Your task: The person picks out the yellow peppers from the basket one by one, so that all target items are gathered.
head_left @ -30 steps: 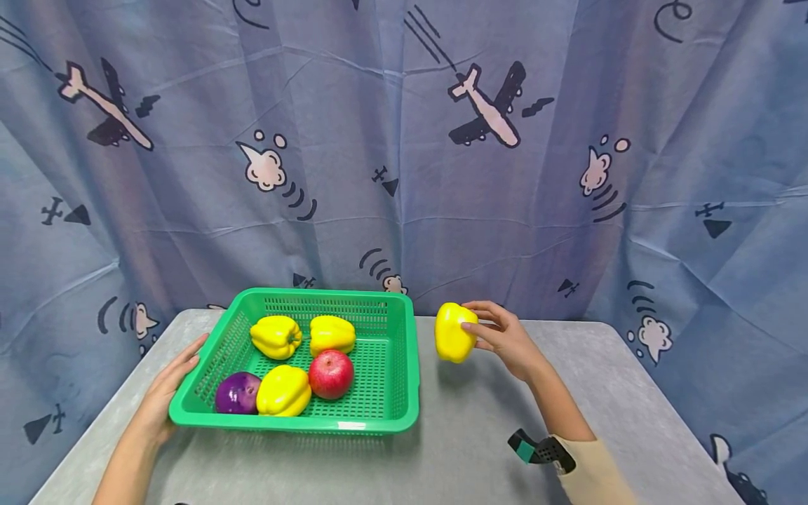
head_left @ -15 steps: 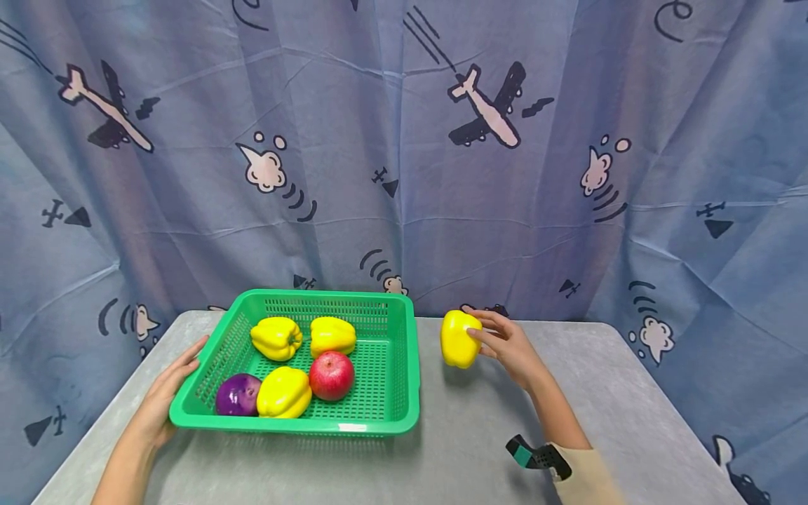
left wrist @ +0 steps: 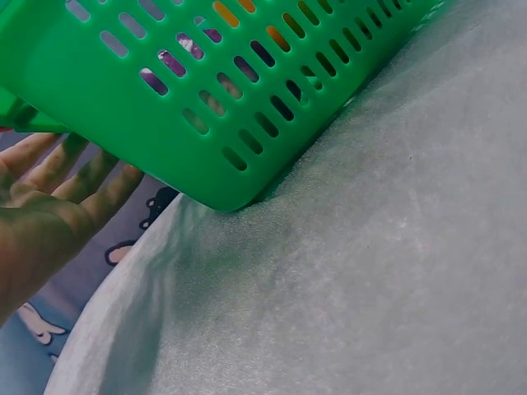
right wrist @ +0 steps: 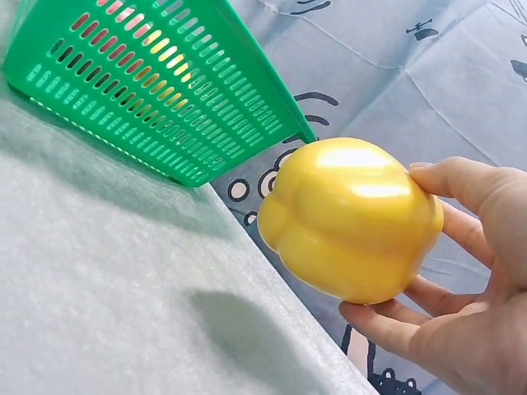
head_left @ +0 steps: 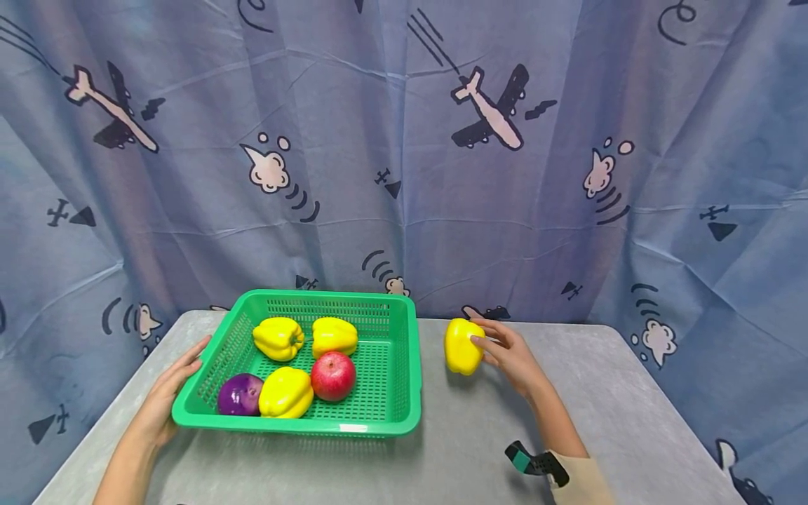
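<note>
My right hand [head_left: 507, 352] holds a yellow bell pepper [head_left: 463, 346] between thumb and fingers, to the right of the green basket [head_left: 414, 379]. In the right wrist view the bell pepper [right wrist: 350, 222] is raised off the table, its shadow below. My left hand [head_left: 165, 398] rests against the basket's left side; in the left wrist view its fingers [left wrist: 95, 177] lie loosely extended at the rim. Inside the basket are three yellow bell peppers [head_left: 278, 338], a red apple-like fruit [head_left: 333, 376] and a round purple vegetable [head_left: 240, 394].
The grey table [head_left: 454, 449] extends around the basket and under the right arm. A blue curtain [head_left: 353, 175] with printed planes hangs behind the table's far edge. A black and green strap [head_left: 536, 463] is on the right wrist.
My right hand has moved slightly right and lower with the yellow bell pepper in its grip. The left hand and the basket stay in place.
</note>
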`<action>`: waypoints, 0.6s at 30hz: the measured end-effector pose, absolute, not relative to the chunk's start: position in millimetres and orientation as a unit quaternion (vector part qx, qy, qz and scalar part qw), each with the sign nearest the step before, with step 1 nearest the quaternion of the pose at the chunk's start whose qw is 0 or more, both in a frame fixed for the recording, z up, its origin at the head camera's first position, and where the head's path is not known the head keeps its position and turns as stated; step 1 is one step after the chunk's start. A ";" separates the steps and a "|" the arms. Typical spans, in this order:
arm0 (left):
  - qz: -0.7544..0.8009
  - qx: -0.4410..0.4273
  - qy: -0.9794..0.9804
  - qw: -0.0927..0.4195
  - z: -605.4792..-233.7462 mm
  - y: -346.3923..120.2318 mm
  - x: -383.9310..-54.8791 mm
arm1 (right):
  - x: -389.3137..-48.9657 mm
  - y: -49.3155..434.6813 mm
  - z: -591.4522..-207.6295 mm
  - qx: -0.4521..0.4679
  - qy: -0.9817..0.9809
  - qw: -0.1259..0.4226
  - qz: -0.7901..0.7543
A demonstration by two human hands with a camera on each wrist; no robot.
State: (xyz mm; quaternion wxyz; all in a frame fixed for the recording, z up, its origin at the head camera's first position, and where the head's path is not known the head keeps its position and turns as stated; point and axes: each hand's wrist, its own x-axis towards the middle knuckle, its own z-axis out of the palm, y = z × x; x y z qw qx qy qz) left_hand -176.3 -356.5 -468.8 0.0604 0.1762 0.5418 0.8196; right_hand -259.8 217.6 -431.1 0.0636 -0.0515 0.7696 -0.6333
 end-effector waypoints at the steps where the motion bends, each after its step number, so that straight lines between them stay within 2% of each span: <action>1: 0.819 0.174 0.544 0.059 -468.8 -356.3 -176.4 | -260.0 217.7 -432.2 -0.049 0.770 0.064 -0.633; 18: 0.819 0.170 0.545 0.058 -469.0 -356.1 -177.1 | -261.6 220.7 -446.4 -0.063 0.770 0.069 -0.631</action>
